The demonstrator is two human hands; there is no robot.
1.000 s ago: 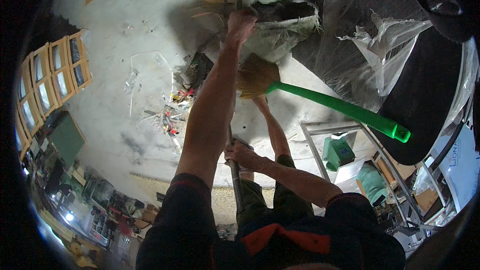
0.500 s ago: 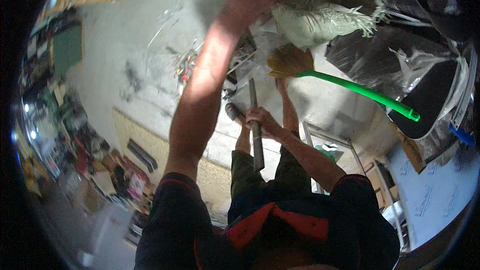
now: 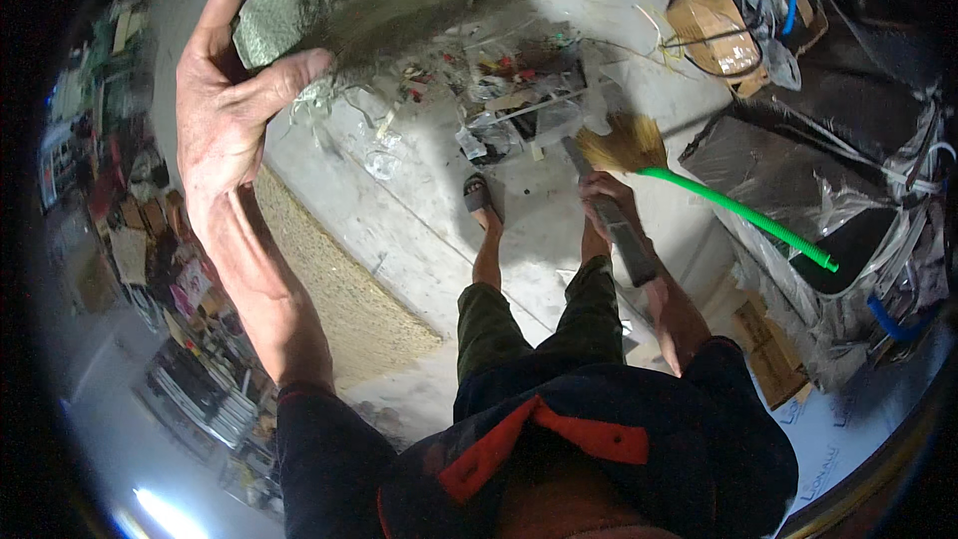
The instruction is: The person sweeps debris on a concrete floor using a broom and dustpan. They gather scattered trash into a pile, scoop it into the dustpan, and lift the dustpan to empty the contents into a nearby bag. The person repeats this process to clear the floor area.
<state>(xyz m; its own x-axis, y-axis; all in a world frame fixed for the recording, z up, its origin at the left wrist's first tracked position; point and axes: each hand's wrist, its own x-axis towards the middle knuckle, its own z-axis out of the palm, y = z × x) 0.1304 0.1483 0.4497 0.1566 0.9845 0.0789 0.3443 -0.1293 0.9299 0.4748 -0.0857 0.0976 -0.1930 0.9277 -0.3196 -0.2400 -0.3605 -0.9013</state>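
Matt straw broom head [image 3: 624,143], glossy ribbed green plastic handle [image 3: 743,217], rough concrete floor [image 3: 409,230]

Left hand [image 3: 235,105] at ten o'clock grips a grey-green bundle [image 3: 299,10]; right hand [image 3: 607,195] clasps a dark handle [image 3: 624,240]; green-handled broom [image 3: 699,185] at two o'clock; debris pile [image 3: 499,90] at twelve.

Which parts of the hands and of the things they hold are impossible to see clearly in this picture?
- Greenish bundle in the left hand, head view: blurred and cut off by the top edge; its kind is unclear.
- Grey handle in the right hand: its lower end runs behind the forearm.
- Debris pile on the floor: pieces too small to identify.
- Broom: what the green handle leans on is hard to tell.
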